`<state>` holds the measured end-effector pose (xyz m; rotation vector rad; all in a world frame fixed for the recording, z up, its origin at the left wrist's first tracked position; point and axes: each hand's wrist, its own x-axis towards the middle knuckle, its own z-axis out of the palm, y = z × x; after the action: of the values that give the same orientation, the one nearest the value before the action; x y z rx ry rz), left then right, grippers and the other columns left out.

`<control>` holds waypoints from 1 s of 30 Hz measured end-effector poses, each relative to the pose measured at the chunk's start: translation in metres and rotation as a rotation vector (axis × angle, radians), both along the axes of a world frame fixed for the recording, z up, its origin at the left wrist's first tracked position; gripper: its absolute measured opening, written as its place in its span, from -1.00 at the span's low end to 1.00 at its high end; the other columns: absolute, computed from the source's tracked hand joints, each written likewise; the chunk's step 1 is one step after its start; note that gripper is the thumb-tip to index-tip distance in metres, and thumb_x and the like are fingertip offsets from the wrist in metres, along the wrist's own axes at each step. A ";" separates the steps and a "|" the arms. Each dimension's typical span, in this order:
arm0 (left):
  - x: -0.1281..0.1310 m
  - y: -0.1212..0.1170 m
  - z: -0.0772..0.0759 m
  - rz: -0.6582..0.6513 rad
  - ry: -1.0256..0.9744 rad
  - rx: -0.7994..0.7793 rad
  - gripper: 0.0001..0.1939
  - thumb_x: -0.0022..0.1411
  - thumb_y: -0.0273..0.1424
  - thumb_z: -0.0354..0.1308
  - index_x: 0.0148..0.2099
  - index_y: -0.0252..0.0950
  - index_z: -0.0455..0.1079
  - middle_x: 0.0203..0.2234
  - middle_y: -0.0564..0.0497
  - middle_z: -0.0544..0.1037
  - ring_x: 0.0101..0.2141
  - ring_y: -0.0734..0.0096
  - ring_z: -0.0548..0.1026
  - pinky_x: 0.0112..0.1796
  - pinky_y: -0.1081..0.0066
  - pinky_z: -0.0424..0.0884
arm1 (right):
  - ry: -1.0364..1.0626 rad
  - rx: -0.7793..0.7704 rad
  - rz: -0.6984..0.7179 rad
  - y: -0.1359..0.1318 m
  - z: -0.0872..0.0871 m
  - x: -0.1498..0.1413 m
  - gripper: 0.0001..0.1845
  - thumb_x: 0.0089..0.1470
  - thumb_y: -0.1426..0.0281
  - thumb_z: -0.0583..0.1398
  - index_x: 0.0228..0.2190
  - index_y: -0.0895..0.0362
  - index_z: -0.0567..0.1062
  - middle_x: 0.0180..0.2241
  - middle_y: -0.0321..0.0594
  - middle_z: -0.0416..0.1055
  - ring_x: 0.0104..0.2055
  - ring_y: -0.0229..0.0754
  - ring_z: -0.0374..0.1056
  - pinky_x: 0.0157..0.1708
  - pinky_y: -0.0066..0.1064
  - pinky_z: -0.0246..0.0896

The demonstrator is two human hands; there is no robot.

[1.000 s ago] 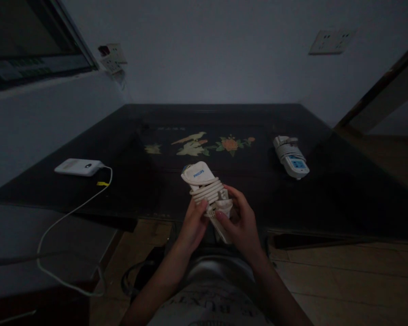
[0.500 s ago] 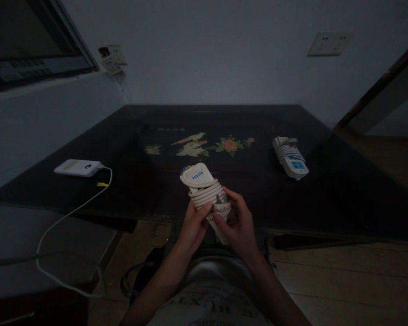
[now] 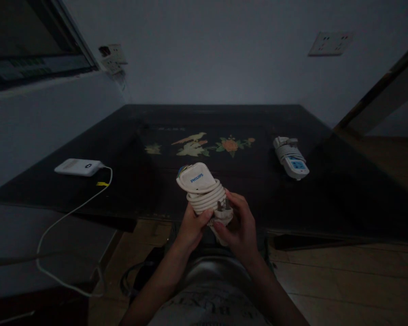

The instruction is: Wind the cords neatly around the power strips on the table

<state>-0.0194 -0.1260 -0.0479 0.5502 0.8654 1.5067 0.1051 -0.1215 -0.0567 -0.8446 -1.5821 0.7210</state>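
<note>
A white power strip [image 3: 197, 177] marked PHILIPS, its cord wound around its middle in several turns, is held in front of my body at the table's near edge. My left hand [image 3: 191, 230] is closed around its lower left side, the thumb lying over the coils. On the other side my right hand [image 3: 242, 224] grips the strip's lower end, thumb by the plug [image 3: 223, 213], whose metal prongs point up and away from me. The strip's underside and some fingertips are hidden. Something blue and yellow shows at its top left edge.
On the dark table [image 3: 149, 190], a second cord-wrapped power strip [image 3: 294, 165] lies at the right. A white power bank [image 3: 77, 167] sits at the left, its white cable [image 3: 57, 220] hanging over the front edge. Wall sockets [image 3: 331, 44] are behind.
The power strip has shifted slightly toward the left at its top, and the plug has tilted so its prongs show more clearly. Both hands keep their hold.
</note>
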 end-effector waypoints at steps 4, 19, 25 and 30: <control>0.000 0.000 -0.002 -0.010 -0.002 0.015 -0.35 -0.25 -0.18 0.47 -0.07 -0.26 0.42 -0.08 -0.10 0.56 -0.02 0.13 0.47 0.02 0.24 0.34 | 0.013 -0.019 -0.004 0.001 0.000 0.002 -0.45 0.02 0.27 0.26 0.05 0.02 0.30 0.03 -0.05 0.29 0.09 0.01 0.25 0.03 -0.13 0.24; 0.007 0.002 0.001 0.066 -0.016 -0.001 -0.40 -0.13 -0.18 0.42 -0.04 -0.29 0.39 -0.09 -0.13 0.55 -0.08 0.13 0.52 -0.04 0.24 0.40 | 0.043 -0.058 -0.005 0.002 -0.005 0.000 -0.36 -0.05 0.26 0.33 0.07 0.02 0.32 0.01 -0.06 0.30 0.04 0.01 0.29 -0.02 -0.16 0.29; 0.008 0.002 0.003 0.075 -0.025 -0.011 -0.43 -0.11 -0.18 0.42 -0.06 -0.29 0.39 -0.10 -0.13 0.56 -0.09 0.14 0.52 -0.05 0.25 0.40 | 0.013 -0.087 -0.015 0.002 -0.008 0.000 -0.33 -0.03 0.22 0.31 0.11 0.01 0.29 0.05 -0.05 0.30 0.07 0.03 0.28 0.03 -0.11 0.25; 0.009 0.003 0.005 0.057 -0.043 -0.009 -0.43 -0.09 -0.19 0.40 -0.04 -0.27 0.39 -0.11 -0.10 0.56 -0.09 0.16 0.52 -0.03 0.25 0.39 | -0.028 -0.064 -0.009 0.004 -0.006 -0.001 -0.28 0.00 0.17 0.28 0.17 -0.01 0.24 0.09 -0.05 0.28 0.12 0.03 0.24 0.06 -0.10 0.22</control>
<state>-0.0109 -0.1226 -0.0425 0.4876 0.8604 1.5600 0.1042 -0.1179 -0.0629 -0.9112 -1.5867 0.7595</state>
